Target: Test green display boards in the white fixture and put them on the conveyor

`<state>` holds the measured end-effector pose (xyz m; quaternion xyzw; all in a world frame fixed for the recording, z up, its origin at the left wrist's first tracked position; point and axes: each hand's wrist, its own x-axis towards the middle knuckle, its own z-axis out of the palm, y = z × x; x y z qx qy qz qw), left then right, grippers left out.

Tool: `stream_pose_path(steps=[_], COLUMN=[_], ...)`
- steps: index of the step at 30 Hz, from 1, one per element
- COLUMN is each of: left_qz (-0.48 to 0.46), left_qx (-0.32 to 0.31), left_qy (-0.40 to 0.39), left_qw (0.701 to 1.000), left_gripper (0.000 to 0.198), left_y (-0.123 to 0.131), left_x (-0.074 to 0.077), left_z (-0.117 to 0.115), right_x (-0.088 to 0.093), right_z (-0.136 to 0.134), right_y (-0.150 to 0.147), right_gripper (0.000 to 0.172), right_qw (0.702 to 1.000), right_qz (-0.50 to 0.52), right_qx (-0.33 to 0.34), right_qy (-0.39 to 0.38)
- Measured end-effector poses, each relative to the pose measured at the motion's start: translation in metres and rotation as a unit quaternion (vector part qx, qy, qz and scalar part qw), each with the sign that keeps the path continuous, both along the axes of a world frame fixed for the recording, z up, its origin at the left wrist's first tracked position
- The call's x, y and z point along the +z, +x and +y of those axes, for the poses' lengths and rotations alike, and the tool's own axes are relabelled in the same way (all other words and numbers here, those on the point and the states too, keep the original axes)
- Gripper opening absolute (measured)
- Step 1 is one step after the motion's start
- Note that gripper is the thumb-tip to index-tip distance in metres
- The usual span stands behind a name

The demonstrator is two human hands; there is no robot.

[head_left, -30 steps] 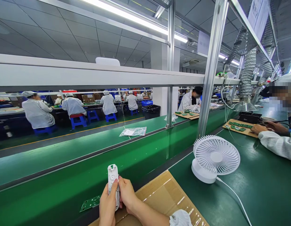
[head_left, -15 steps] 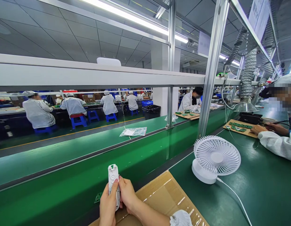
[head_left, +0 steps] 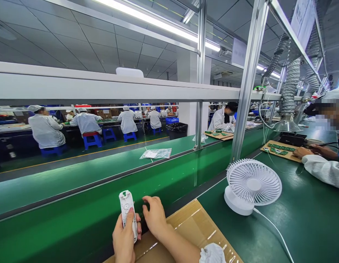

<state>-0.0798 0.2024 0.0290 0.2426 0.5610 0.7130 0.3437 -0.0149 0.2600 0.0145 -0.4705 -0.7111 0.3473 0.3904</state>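
A long white plastic shell [head_left: 127, 209], shaped like a remote-control half, is tilted upright in my left hand [head_left: 124, 237]. Its hollow inner side with moulded details faces me, my thumb pressing along its right edge and fingers wrapped behind. Just right of it, apart from the shell, is my right hand [head_left: 155, 216]. Its index finger and thumb are curved with a gap between them, and nothing shows there; the other fingers are partly hidden. Below both hands lies a brown cardboard sheet [head_left: 186, 226] with glossy tape strips.
A white fan [head_left: 254, 184] with a cable stands on the green bench [head_left: 298, 204] to the right. Beyond it, a co-worker's hands [head_left: 302, 151] rest by a board of green circuit boards [head_left: 280, 148]. A clear bag [head_left: 155, 153] lies across the green divider [head_left: 169, 173].
My right hand has come off the shell and shifted slightly right, its fingers parting. My left hand has moved a little left with the shell. The small green circuit board is out of sight.
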Motion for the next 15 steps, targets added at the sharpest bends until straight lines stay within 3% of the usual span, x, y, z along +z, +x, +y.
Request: stream_pose_path(steps=[4,10,15], left_qz=[-0.004,-0.012,-0.018], left_qx=[-0.001,-0.001,-0.009], left_qy=[0.006,0.005,0.0], left_qw=[1.0,1.0,1.0], left_gripper=[0.052,0.052,0.051], left_y=[0.001,-0.001,-0.003], left_x=[0.0,0.0,-0.001], left_z=[0.0,-0.001,-0.001], right_x=[-0.005,-0.003,0.009], right_z=[0.002,0.002,0.006], right_y=[0.005,0.003,0.011], right_gripper=[0.049,0.034,0.036], right_qw=[0.993,0.986,0.977], right_qz=[-0.117,-0.152,-0.212], right_qx=[0.033,0.07,0.028], right_qy=[-0.009,0.006,-0.005])
